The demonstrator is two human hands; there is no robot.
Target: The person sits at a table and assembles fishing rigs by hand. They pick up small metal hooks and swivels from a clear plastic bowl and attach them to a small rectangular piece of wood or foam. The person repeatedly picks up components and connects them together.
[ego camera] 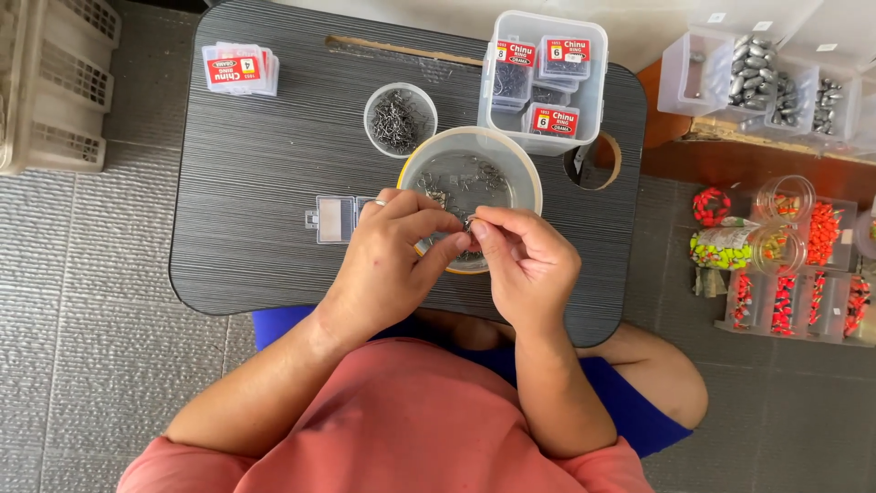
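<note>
**A:** What is the setting?

**B:** A dark, ridged surface [265, 183] with rounded corners sits low over a grey tiled floor [82, 301], seen from straight above. The person sits at its near edge.

**A:** What are the hands doing?

**B:** Both meet near the middle of the near edge, above a round clear tub [469, 183] with a yellowish rim. The left hand [392, 260] and the right hand [525, 260] each have thumb and forefinger pinched together on one tiny dark metal piece [467, 225] held between them; it is too small to tell its shape. The left hand wears a ring.

**A:** What is inside the tub?

**B:** A thin scatter of small metal hooks.

**A:** And around it?

**B:** Just behind it to the left, a smaller round cup [400, 119] holds a dense heap of hooks. Toward the far right corner stands a clear square box [545, 82] of red-labelled packets. At the far left corner lies a stack of similar packets [241, 69]. A small flat clear case [336, 219] lies just left of the left hand.

**A:** Beyond the surface?

**B:** Right of it, on the floor, clear trays of red, orange and yellow floats [785, 274].
</note>
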